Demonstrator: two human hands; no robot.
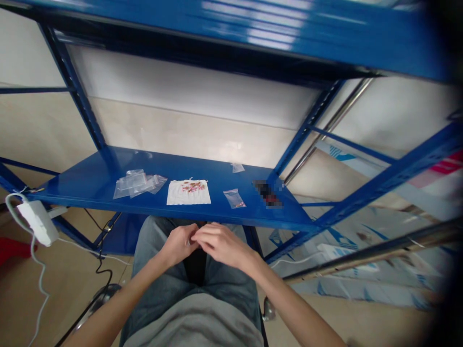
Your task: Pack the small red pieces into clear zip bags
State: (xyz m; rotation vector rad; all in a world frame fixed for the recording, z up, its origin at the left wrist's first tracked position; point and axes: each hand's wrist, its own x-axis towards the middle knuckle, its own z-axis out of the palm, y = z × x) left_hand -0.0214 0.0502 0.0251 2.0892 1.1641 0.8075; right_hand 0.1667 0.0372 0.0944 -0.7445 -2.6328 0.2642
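Note:
My left hand (180,243) and my right hand (220,242) meet over my lap, just below the front edge of the blue shelf (90,185). The fingers of both are curled and pinched together at one spot; what they pinch is too small to make out. On the shelf above them lies a white cloth (188,192) with small red pieces on it. A pile of clear plastic bags (138,183) sits to its left. A small filled bag (234,198) lies to its right, and another small bag (238,167) lies near the back.
A dark, blurred object (268,193) rests at the shelf's right end. A white power strip (37,221) with its cable hangs at the left. The blue rack's upper shelf (325,29) spans overhead. Metal tubes (379,248) and printed packaging lie at the right.

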